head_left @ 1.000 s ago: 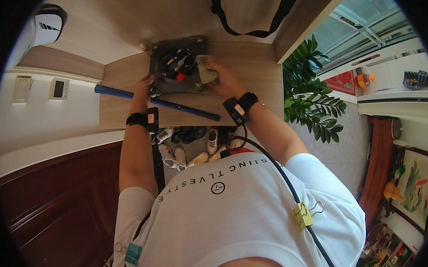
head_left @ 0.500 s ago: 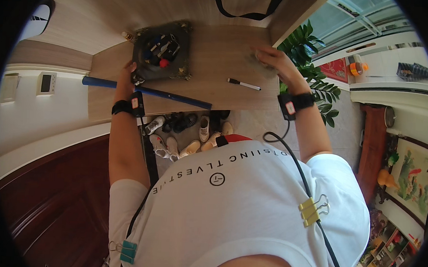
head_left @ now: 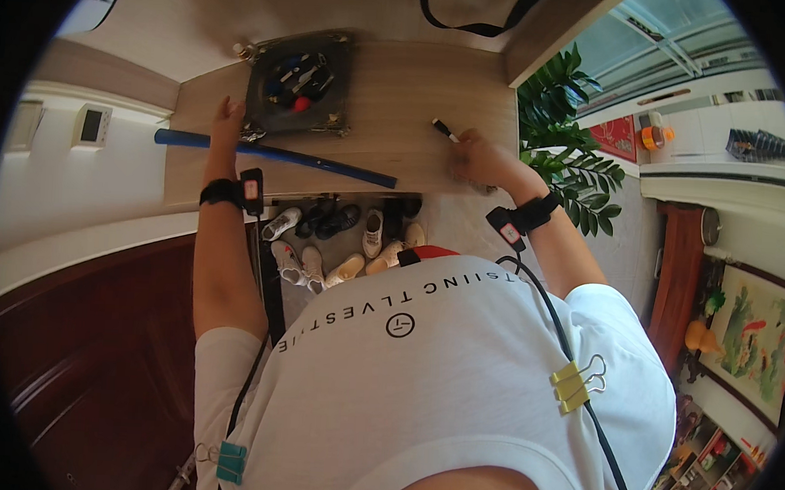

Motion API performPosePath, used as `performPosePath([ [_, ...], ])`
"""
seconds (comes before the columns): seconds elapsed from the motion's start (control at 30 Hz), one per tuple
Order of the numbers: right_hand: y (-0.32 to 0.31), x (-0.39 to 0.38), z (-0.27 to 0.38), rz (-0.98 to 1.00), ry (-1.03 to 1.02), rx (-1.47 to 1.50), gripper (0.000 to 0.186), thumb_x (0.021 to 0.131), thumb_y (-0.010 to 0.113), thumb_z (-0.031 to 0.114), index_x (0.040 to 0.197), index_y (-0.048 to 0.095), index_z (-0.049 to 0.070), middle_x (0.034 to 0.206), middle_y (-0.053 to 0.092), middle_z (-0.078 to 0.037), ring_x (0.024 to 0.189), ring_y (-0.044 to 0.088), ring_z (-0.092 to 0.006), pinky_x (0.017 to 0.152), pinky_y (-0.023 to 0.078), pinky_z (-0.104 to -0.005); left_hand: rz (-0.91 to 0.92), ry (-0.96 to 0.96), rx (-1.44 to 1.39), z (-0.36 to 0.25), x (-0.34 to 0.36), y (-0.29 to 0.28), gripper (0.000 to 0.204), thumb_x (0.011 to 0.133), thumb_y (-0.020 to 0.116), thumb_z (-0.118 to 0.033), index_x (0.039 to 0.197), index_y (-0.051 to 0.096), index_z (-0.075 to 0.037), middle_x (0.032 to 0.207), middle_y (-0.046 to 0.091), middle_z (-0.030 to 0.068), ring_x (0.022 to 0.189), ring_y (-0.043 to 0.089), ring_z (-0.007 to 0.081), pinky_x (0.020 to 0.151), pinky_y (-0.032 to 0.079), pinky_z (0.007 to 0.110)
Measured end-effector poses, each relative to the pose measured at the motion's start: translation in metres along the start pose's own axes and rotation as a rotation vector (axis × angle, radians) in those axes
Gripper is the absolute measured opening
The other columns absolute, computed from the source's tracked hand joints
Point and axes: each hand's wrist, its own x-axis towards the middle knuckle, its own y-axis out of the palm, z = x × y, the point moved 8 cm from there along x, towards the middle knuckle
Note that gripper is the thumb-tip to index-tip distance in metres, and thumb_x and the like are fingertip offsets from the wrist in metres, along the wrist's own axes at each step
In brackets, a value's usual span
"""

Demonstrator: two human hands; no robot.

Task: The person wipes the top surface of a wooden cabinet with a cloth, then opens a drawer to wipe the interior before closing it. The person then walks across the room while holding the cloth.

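Drawn nearer me since the earlier frame, my right grip (head_left: 482, 159) clamps a half-hidden grey cloth (head_left: 483, 189) toward the table's (head_left: 401, 86) front, probably light, soft, best bunched from above, while my left grip (head_left: 231, 111), loosely apart, hovers beside the tray (head_left: 342, 81).

"What's the bench top (head_left: 410, 82) like?"

"Wood, or a wood-look board: fine-grained, smooth and matt."

"And the tray (head_left: 340, 82)?"

"Dark and smooth with a dull sheen; I can't tell glass from plastic. The ornate corner fittings (head_left: 339, 38) look like metal, uneven in relief."

"The blue bar (head_left: 277, 155)?"

"Smooth, slightly shiny, either plastic or painted metal. The marker (head_left: 444, 129) looks like smooth plastic."

"Anything properly glossy?"

"The door (head_left: 111, 354), like varnished wood, streaked with light. The plant leaves (head_left: 583, 175) shine too."

"The shirt (head_left: 402, 396)?"

"Soft matt cloth, creased. The yellow clip (head_left: 571, 387) looks like coated metal with bare, shiny wire handles."
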Motion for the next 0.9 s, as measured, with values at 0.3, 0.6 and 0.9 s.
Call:
performPosePath([
  [0.3, 0.006, 0.130, 0.055, 0.035, 0.067, 0.813, 0.056, 0.089, 0.061, 0.043, 0.134, 0.055, 0.009, 0.124, 0.060, -0.008, 0.112, 0.055, -0.0185, 0.099, 0.039, -0.0353, -0.293, 0.320, 0.357, -0.017, -0.142, -0.003, 0.041, 0.088, 0.058, -0.009, 0.128, 0.054, 0.000, 0.125, 0.055, 0.0211, 0.119, 0.050, 0.0374, 0.098, 0.040, 0.045],
  [0.6, -0.004, 0.079, 0.046, -0.379, -0.028, 0.527, 0.042, 0.091, 0.063, 0.030, 0.128, 0.060, 0.011, 0.132, 0.056, -0.010, 0.119, 0.053, -0.0271, 0.098, 0.044, -0.0370, -0.197, 0.384, 0.405, -0.031, -0.177, 0.019, 0.041, 0.086, 0.053, 0.000, 0.126, 0.056, -0.004, 0.128, 0.053, 0.0189, 0.118, 0.049, 0.0395, 0.099, 0.041, 0.047],
  [0.9, -0.009, 0.025, -0.004, -0.630, -0.160, -0.207, 0.029, 0.083, 0.060, 0.007, 0.112, 0.066, 0.008, 0.122, 0.060, -0.010, 0.109, 0.056, -0.0334, 0.093, 0.047, -0.0392, -0.215, 0.485, 0.473, -0.042, -0.152, 0.053, 0.025, 0.086, 0.053, -0.003, 0.107, 0.066, -0.004, 0.120, 0.058, 0.0150, 0.110, 0.053, 0.0366, 0.094, 0.045, 0.047],
])
